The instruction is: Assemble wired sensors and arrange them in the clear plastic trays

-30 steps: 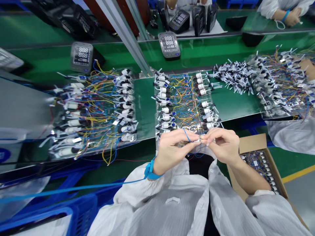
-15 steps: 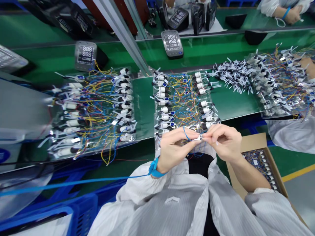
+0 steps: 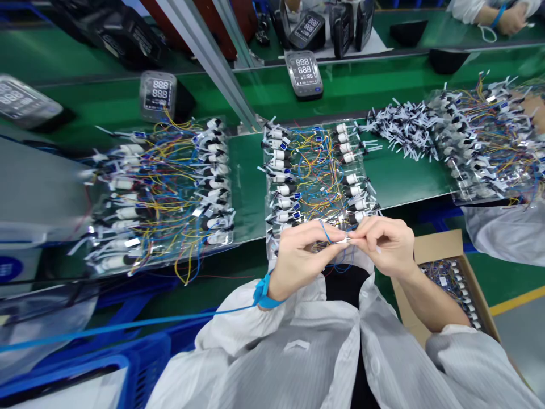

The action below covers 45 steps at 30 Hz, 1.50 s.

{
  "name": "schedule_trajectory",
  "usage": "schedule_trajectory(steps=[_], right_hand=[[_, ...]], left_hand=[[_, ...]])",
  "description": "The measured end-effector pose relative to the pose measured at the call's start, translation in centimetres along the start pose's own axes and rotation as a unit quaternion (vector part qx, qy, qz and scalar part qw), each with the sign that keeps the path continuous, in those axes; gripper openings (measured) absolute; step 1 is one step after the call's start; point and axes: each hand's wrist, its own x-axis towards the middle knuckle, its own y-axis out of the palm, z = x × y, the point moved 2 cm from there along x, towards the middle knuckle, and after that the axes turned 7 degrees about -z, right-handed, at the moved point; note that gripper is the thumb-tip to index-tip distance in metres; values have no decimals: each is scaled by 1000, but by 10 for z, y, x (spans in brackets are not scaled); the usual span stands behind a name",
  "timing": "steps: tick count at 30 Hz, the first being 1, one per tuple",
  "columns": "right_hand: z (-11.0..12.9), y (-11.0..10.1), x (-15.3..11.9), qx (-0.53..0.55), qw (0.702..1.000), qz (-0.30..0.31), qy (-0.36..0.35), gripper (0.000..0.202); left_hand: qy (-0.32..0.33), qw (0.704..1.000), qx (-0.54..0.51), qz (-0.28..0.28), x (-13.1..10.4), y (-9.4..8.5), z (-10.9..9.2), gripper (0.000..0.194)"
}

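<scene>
Pinching the small white part [image 3: 342, 241], the left hand [image 3: 300, 250] has its thumb and forefinger clamped on it just over the near end of the middle tray [image 3: 361, 165]. The thumb and forefinger of the right hand [image 3: 388, 244] are pressed together at the part's right end; whether they grip the part itself or something thin coming out of it is too small to tell. Most of the part is covered by fingertips. A blue wire [image 3: 325, 232] arcs by the left forefinger, but where its 2 ends go cannot be made out.

Both hands hide the near rows of the middle tray, and its wires are too tangled to trace. To the right of the middle tray, the pile of ties [image 3: 402, 130] is heaped too densely to count; farther right, the right tray [image 3: 477, 147] is cut off by the frame, with another person's hand [image 3: 535, 112] blurred and partly out of view. Nearer than the middle tray, to its right, the cardboard box [image 3: 438, 247] is partly hidden by the right forearm.

Compared with 1 second ago, both hands match closely, pinched at the same spot over the middle tray. Beyond the middle tray, the display unit [image 3: 304, 74] has shifted rightward, as has the second display unit [image 3: 158, 95] farther left, while the middle tray lies nearly where it was.
</scene>
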Motion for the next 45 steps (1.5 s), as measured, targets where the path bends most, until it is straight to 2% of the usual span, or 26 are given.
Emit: schedule_trajectory(steps=[5, 7, 9, 11, 13, 14, 15, 17, 18, 19, 20, 22, 24, 27, 31, 34, 38, 43, 45], right_hand=[[0, -6, 5, -13, 999, 37, -1, 37], [5, -11, 10, -28, 998, 58, -4, 36], [15, -15, 16, -30, 997, 75, -13, 34], [27, -17, 24, -13, 997, 77, -21, 33], [37, -19, 35, 13, 998, 60, -14, 33], [41, -20, 42, 24, 999, 46, -4, 34], [42, -22, 50, 33, 999, 27, 6, 34], [37, -29, 69, 43, 999, -25, 11, 37], [31, -35, 79, 42, 998, -54, 8, 39], [20, -42, 90, 39, 996, -83, 6, 41], [7, -49, 101, 33, 994, -103, 6, 44], [-28, -64, 120, 15, 993, -115, 27, 48], [-68, -73, 134, -1, 993, -101, 58, 50], [-120, -75, 143, -7, 993, -75, 90, 47], [-161, -70, 140, -11, 994, -39, 104, 38], [-176, -69, 136, -47, 994, -6, 103, 35], [-181, -69, 136, -112, 991, 23, 69, 32], [-171, -64, 139, -235, 954, 183, -23, 16], [-167, -67, 140, -255, 944, 206, -21, 5]], left_hand=[[-17, 999, 48, 21, 2, -4, -4, 5], [-8, 996, 79, 50, 7, -9, -11, 7], [19, 991, 111, 75, 14, -15, -18, 17], [39, 990, 120, 67, 26, -18, -25, 33], [20, 994, 85, 71, 40, -19, -27, 42], [-6, 993, 51, 107, 48, -17, -26, 39], [-41, 985, 11, 165, 57, -16, -24, 32], [-127, 945, -57, 297, 74, -16, -18, 20], [-166, 923, -78, 338, 84, -19, -14, 24], [-197, 910, -88, 354, 95, -23, -8, 29], [-216, 908, -89, 347, 107, -29, -1, 32], [-223, 926, -70, 295, 131, -39, 16, 35], [-201, 947, -27, 250, 152, -44, 35, 34], [-173, 959, 39, 220, 172, -40, 61, 32], [-179, 952, 82, 234, 180, -34, 85, 33], [-175, 948, 115, 240, 179, -36, 97, 30], [-150, 955, 151, 207, 176, -40, 103, 26], [-102, 932, 175, 299, 162, -28, 85, 26], [-77, 933, 196, 291, 160, -24, 77, 26]])
